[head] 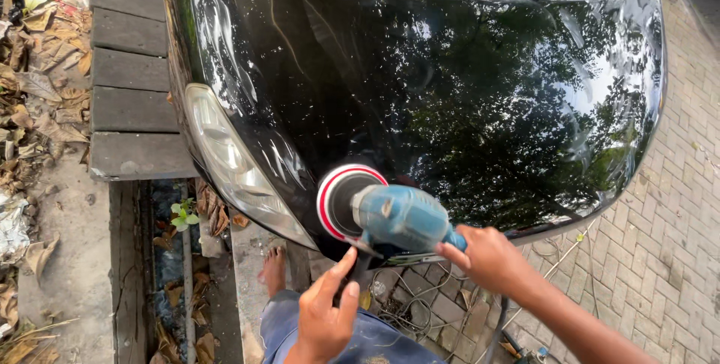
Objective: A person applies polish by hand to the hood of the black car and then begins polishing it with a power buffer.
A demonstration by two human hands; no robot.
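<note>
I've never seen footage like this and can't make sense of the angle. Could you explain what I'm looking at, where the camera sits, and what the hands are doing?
There is one picture, taken by a camera worn on a person's head, looking down at their own hands. No machine arm is involved: both hands are bare. The right hand holds the rear handle of a blue power polisher. Its round pad, rimmed in red and white, lies against the front edge of a glossy black car hood that mirrors trees. The left hand is open just below the tool, near it, gripping nothing. A headlight sits left of the pad. Below are the person's bare foot, cables on brick paving, and dry leaves at left.
</note>
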